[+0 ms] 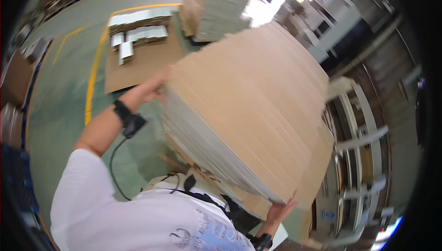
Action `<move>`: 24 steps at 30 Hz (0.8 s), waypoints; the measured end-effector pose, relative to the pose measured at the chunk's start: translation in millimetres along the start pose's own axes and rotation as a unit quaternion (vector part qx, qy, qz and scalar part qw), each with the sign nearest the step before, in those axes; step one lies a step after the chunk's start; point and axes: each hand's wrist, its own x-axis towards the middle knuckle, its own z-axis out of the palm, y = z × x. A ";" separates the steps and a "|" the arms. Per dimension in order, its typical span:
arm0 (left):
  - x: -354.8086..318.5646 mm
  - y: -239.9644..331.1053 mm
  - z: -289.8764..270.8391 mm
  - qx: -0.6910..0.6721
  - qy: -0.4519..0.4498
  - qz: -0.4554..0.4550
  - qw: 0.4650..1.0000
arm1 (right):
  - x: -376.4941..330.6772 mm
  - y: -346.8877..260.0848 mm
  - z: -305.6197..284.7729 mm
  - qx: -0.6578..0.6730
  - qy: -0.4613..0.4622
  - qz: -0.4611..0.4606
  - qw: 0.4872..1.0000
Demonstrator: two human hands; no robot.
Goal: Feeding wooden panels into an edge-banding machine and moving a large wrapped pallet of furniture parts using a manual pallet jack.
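A tall stack of flat brown cardboard sheets (pixel 248 99) fills the middle of the head view, tilted across it. Its near side shows many pale layered edges. My left hand (pixel 158 87) grips the stack's left corner, with some fingers hidden behind the edge. At the near corner, lower right, my right hand (pixel 280 210) clasps the sheets, thumb on top and the other fingers partly out of sight underneath. More cardboard (pixel 251 202) lies below the stack, close to my body.
White-topped cardboard pieces (pixel 140 20) lie in piles on a brown board (pixel 122 76) on the green floor. A wrapped pallet load (pixel 216 7) stands beyond the stack. To the right are a white-framed rack (pixel 354 159) and a large machine (pixel 317 16). Loaded pallets line the left.
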 end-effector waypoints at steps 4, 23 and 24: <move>-8.7 5.0 -31.3 0.055 0.126 -0.015 0.990 | 22.3 23.3 -58.6 0.047 0.044 0.064 0.996; 27.9 -2.8 -28.1 -0.132 -0.082 -0.070 0.985 | 10.8 86.6 -46.0 0.057 0.162 0.158 0.972; 32.5 -1.2 -34.0 -0.133 -0.089 -0.095 0.983 | 11.8 59.1 -16.0 0.042 0.138 0.144 0.979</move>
